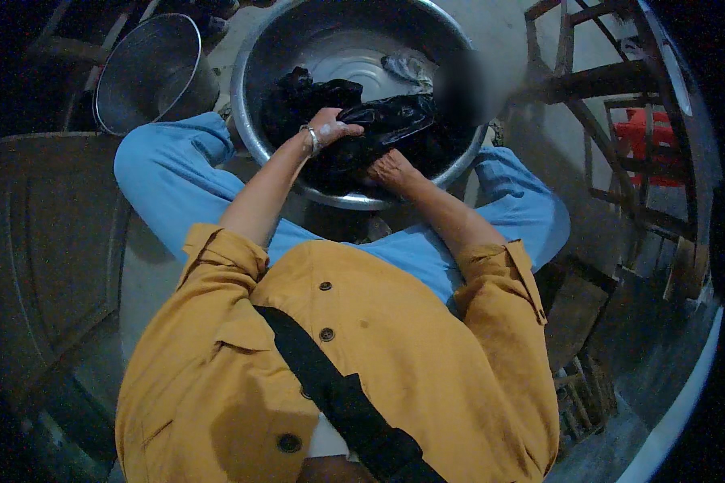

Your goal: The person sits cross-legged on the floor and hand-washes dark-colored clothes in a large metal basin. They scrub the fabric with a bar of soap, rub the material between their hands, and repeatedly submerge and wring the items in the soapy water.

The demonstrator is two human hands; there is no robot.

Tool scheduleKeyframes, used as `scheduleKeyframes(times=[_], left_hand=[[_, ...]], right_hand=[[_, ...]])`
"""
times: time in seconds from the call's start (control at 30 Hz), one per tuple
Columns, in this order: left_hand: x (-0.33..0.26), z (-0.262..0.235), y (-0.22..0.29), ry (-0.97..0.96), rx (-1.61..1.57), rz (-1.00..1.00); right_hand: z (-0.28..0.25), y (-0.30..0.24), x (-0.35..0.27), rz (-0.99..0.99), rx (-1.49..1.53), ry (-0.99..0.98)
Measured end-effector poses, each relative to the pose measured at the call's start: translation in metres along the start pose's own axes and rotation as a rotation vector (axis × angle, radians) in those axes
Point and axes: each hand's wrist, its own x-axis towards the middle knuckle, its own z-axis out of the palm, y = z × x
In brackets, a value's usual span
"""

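A large metal basin (254,138) stands between my knees. Wet, shiny black cloth (399,115) lies bunched in it, its kind of garment not clear. My left hand (332,129), with a bracelet at the wrist and whitish suds on the skin, grips a fold of this cloth; the thumb lies on top and the other fingers are mostly hidden. Lower and to the right, my right hand (388,169) reaches into the black cloth, its fingertips out of sight under the folds. Near the far side of the basin is a crumpled greyish piece (409,68), perhaps cloth or plastic.
A metal bucket (149,76) stands tilted beyond my left knee. Wooden chair frames (604,80) are at the right, with a red object (651,145) behind them. On the left is a brown wooden panel (48,241). A blurred patch covers the basin's right rim.
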Motion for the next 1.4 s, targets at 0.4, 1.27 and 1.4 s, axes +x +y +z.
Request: scheduleKeyframes(times=[0.4, 1.27, 1.4], left_hand=[[-0.011, 0.007, 0.02, -0.005, -0.62, -0.261], [-0.02, 0.009, 0.022, -0.068, 0.085, -0.197], [-0.017, 0.001, 0.022, -0.069, 0.005, -0.197]], right_hand=[[-0.055, -0.027, 0.023, -0.034, -0.012, -0.382], [-0.034, 0.043, 0.033, 0.906, 0.684, -0.01], [-0.031, 0.046, 0.025, 0.842, 0.461, -0.034]])
